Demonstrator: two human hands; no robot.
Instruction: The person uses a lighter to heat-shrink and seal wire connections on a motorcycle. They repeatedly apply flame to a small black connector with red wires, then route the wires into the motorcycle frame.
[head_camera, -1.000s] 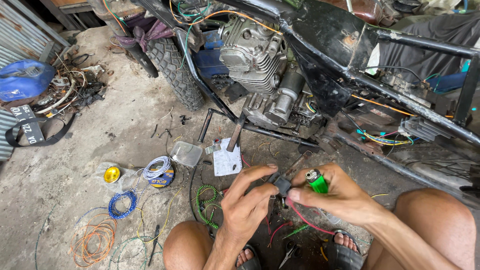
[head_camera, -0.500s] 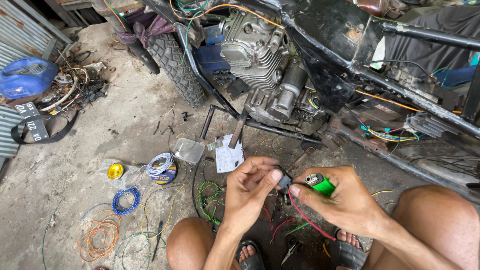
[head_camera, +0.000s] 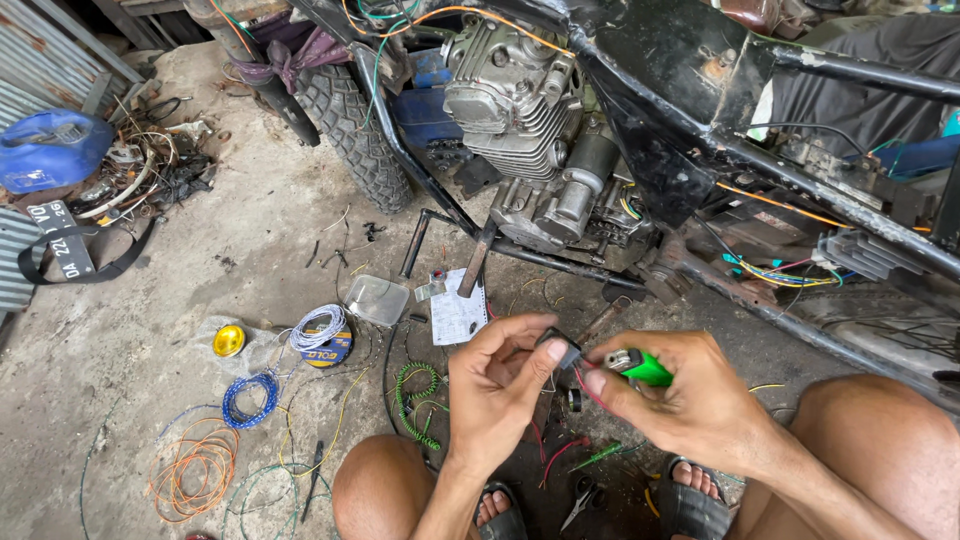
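Connector (head_camera: 562, 350), small and black with red wires, is pinched between both hands in the near middle, above the floor. Left hand (head_camera: 495, 390) has shifted its fingertips onto it since a moment ago. Right hand (head_camera: 690, 400) still grips a green lighter (head_camera: 640, 368), now close beside the connector.

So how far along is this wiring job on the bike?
Midway, it seems. Done: wire coils laid out on the floor, offcuts scattered by the feet. In hand: the left hand pinches a small black connector; the right hand holds a green lighter. Left: loose wires hang unconnected from the frame.
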